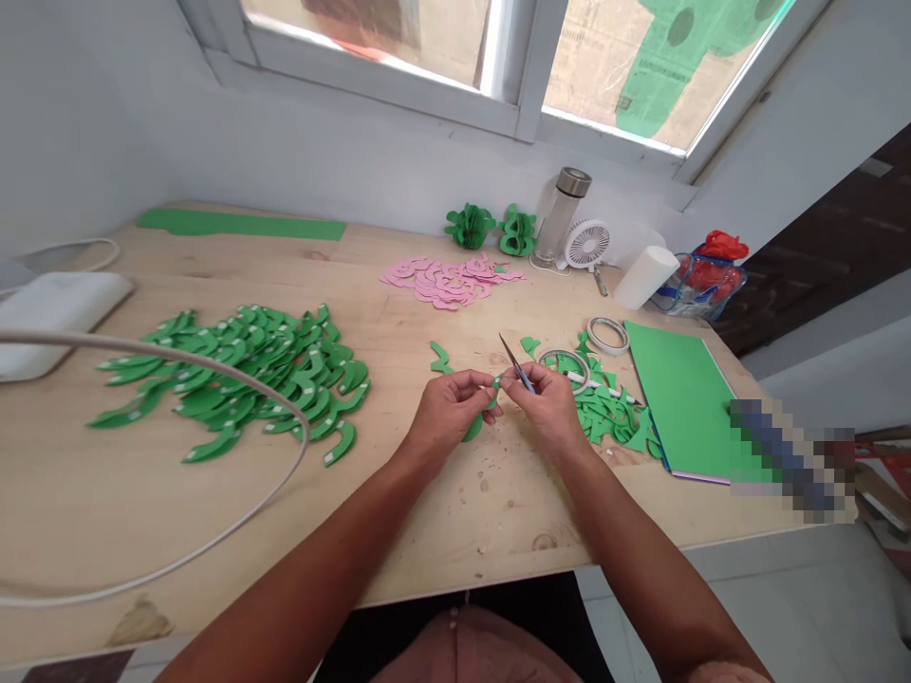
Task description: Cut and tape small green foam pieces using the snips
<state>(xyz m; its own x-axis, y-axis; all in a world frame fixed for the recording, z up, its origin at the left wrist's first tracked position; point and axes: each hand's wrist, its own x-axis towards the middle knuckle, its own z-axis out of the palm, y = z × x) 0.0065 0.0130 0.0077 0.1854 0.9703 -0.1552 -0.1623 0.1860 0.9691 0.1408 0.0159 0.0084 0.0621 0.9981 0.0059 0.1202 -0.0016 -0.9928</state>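
Note:
My left hand (454, 410) pinches a small green paper piece (473, 430) near the middle of the table. Close beside it on the right, my right hand (545, 398) is closed around a pair of scissors (514, 359), whose dark blades point up and to the left. The fingertips of both hands meet at the top of the green piece, where a small white patch shows. Part of the piece is hidden behind the fingers. Just beyond my left hand lies a loose zigzag green scrap (439, 358).
A large heap of curved green pieces (249, 370) lies left, behind a pale cable (285, 403). Pink cutouts (455, 283) lie farther back. Green scraps (604, 417), tape rolls (607, 335) and green sheets (683, 398) are right. A bottle (562, 213) and fan (587, 245) stand behind.

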